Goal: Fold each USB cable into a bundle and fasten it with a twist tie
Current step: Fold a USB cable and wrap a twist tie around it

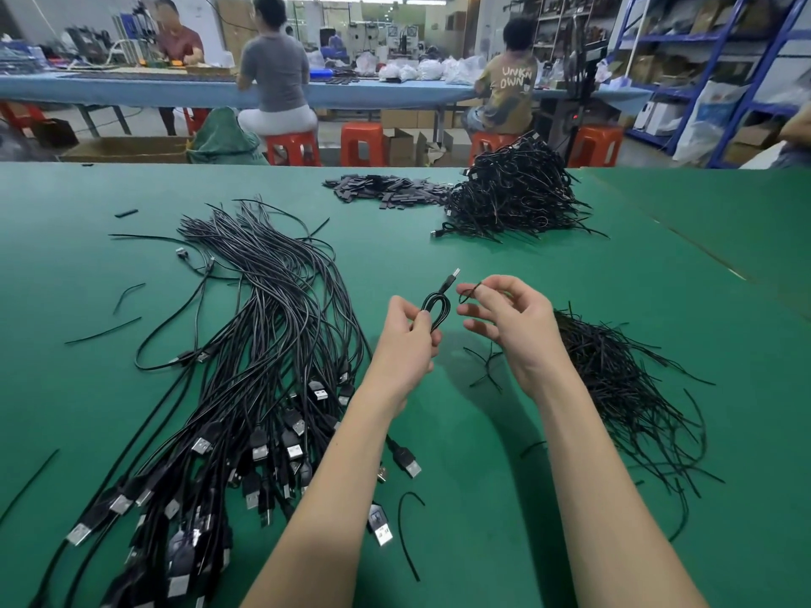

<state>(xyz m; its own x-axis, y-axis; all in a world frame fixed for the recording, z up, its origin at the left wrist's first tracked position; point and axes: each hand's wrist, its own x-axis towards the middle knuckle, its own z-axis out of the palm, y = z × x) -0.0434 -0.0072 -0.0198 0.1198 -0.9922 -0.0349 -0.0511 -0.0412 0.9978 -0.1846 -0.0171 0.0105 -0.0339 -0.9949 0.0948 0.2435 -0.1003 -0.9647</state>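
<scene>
- Head view, looking down over two bare forearms above a green table (570,265).
- Left hand (406,340) has its fingers curled round a folded cable (436,307), gripping the bundle near its lower part; the loops stick up above the fingers and the plug points up and away.
- Right hand (511,320) pinches a twist tie (468,291) between thumb and forefinger, the other fingers loosely bent. The tie is just beside the bundle, whether touching I cannot tell.
- Both hands are held up off the table, close together but apart.
- Right of the right hand lies a loose heap of ties (623,379), strands trailing toward the near edge; a few stray ties lie under the right wrist.
- Left of the left arm sprawls a big fan of unfolded cables (263,344), plugs toward the near edge, wire ends spread toward the far side.
- Single stray ties dot the table at far left and near the left elbow.
- Farther back, right of centre, sits a tall pile of bundles (513,195), with a flat scatter of small black pieces (386,190) beside it on the left.
- Beyond the table, people sit on orange stools (364,142) at a long blue bench (131,92); blue shelving (719,81) stands at right.
</scene>
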